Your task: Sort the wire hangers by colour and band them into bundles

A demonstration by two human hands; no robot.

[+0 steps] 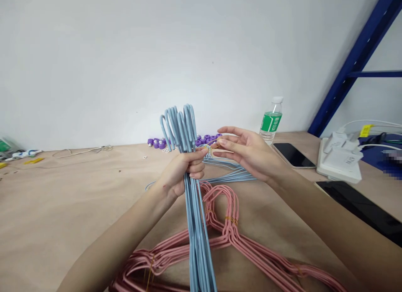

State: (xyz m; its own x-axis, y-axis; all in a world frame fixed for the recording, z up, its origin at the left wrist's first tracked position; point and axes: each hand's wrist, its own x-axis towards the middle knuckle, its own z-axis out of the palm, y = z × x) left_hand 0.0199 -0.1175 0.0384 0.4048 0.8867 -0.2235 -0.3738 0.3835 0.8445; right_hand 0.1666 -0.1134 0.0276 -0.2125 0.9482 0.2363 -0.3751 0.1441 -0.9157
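Gripping a bundle of blue coated wire hangers (194,208) upright, the left hand (184,170) closes firmly around the shafts, above pink wire hangers (232,237) on the near table. Just right of the bundle, the right hand (248,151) curves beside a thin orange band (215,145); whether its fingers pinch the band is too small to tell.

A plain, pale grey-white wall (125,61) fills the view from 9 o'clock round to 3 o'clock, its surface smooth and bare apart from a few tiny specks. At 1 to 2 o'clock, a dark blue steel shelving frame (351,70) rises at a slant, with one crossbar running toward 3 o'clock. A table (56,200) under a tan paper covering spreads from 9 o'clock round through 6 o'clock, meeting the wall. Soft, even light falls across the room.
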